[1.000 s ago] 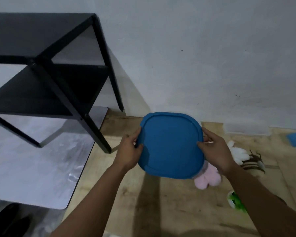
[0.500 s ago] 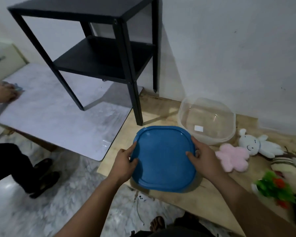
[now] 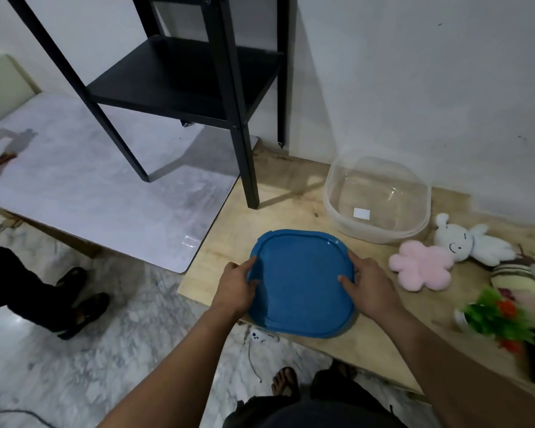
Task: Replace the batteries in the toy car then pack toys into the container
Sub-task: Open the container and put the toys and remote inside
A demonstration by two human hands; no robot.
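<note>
A blue lid [image 3: 301, 282] is showing at centre; at two o'clock a clear container [image 3: 377, 197]; at three o'clock a pink plush flower [image 3: 420, 265], white bunny [image 3: 470, 240], brown-and-cream striped plush [image 3: 515, 274].

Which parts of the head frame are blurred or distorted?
Head view: the green plant toy at right edge is motion-smeared; wide-angle bending splays the black shelf legs; blue lid, both hands and clear container stay fairly sharp; lighting dim, soft shadow under the shelf.

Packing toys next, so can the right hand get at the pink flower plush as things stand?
Probably yes: the pink flower plush lies uncovered just beside the right hand, though that hand must first release the blue lid.
</note>
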